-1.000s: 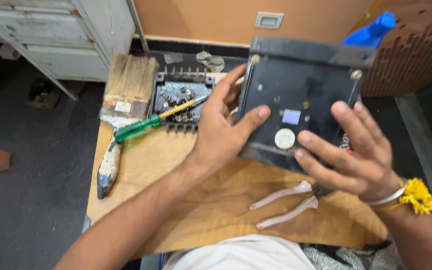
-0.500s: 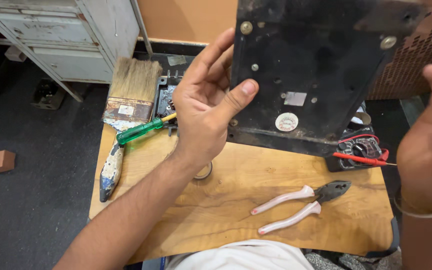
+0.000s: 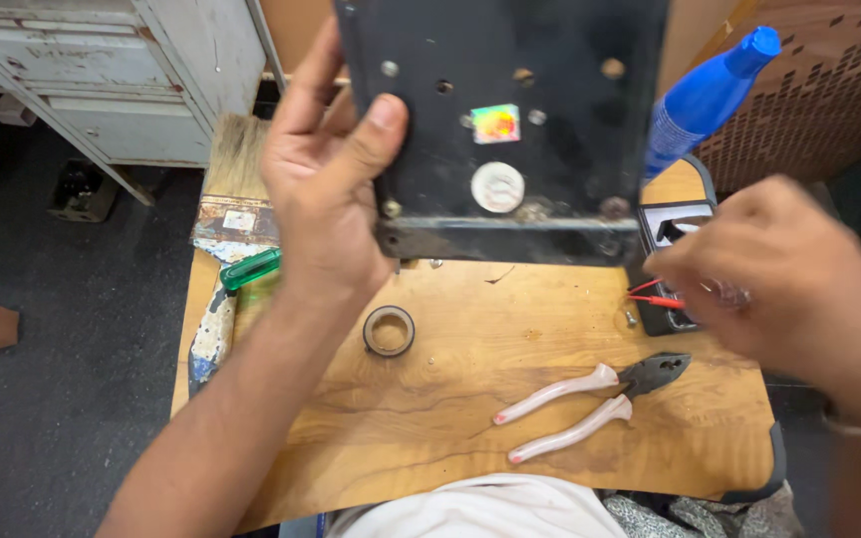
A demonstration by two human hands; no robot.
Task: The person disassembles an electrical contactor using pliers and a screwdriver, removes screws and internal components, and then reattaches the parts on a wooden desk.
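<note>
- Left hand (image 3: pixel 326 189) gripped black metal panel (image 3: pixel 505 120) by its left edge, thumb pressed on the face, fingers behind; panel held upright above wooden table (image 3: pixel 430 399).
- Right hand (image 3: pixel 789 279) blurred, fingers curled, off the panel, beside multimeter (image 3: pixel 665 269); cannot tell whether it pinched anything.
- Pliers (image 3: pixel 590 399), tape roll (image 3: pixel 389 331), green screwdriver (image 3: pixel 249 269) lay on table.
</note>
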